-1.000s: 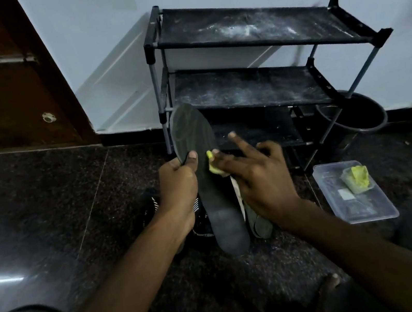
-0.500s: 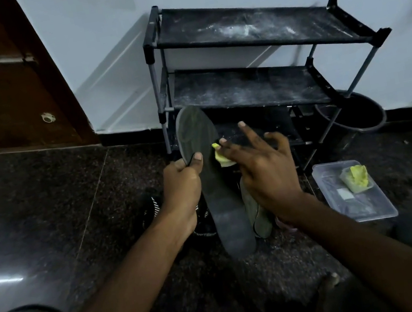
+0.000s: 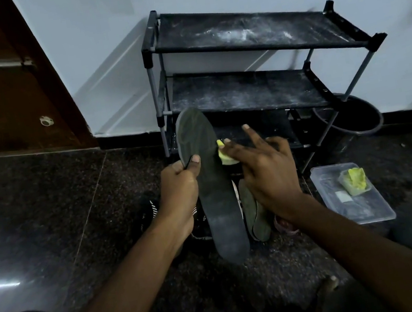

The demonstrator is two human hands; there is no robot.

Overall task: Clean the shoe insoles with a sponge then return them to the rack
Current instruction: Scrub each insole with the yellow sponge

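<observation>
Dark insole (image 3: 215, 195) gripped by left hand (image 3: 179, 184), right hand (image 3: 264, 170) pinching yellow sponge (image 3: 225, 154) against it

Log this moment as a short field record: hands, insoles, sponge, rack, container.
left hand: grips the dark insole at its edge
right hand: presses the yellow sponge on that insole
second insole: on the floor, below the right hand
rack: top two shelves dusty, bare
clear container: right of the hands, holds another yellow piece
</observation>
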